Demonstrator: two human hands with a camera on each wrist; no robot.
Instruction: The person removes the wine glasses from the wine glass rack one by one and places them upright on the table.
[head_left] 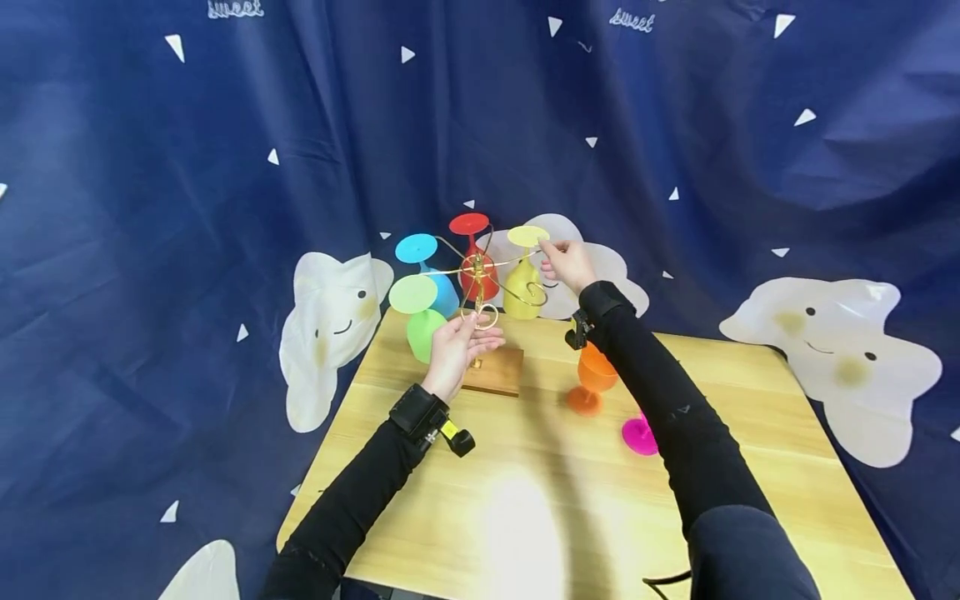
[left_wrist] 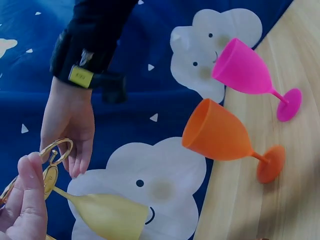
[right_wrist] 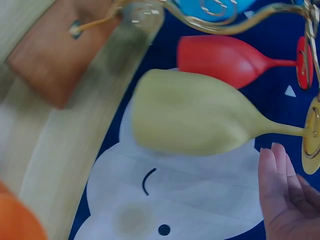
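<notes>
A gold wire wine glass rack (head_left: 478, 268) with several curling arms stands on a wooden base (head_left: 498, 371). Upside down from it hang a green goblet (head_left: 424, 333), a blue goblet (head_left: 446, 293), a red goblet (head_left: 486, 282) and a yellow goblet (head_left: 522, 292). My left hand (head_left: 452, 350) pinches a front arm by its looped end (head_left: 487, 316), thumb against fingers, with no goblet there. Beside the yellow goblet's foot, my right hand (head_left: 570, 262) has loosely extended fingers. In the right wrist view its fingertips (right_wrist: 278, 150) sit close to that foot; whether they touch is unclear.
On the wooden table (head_left: 465, 500), an orange goblet (head_left: 597, 369) and a magenta goblet (head_left: 640, 436) stand upright to the right, partly behind my right sleeve. A blue curtain (head_left: 225, 167) with cloud faces hangs behind the table. A black cable (head_left: 666, 578) lies at the front edge.
</notes>
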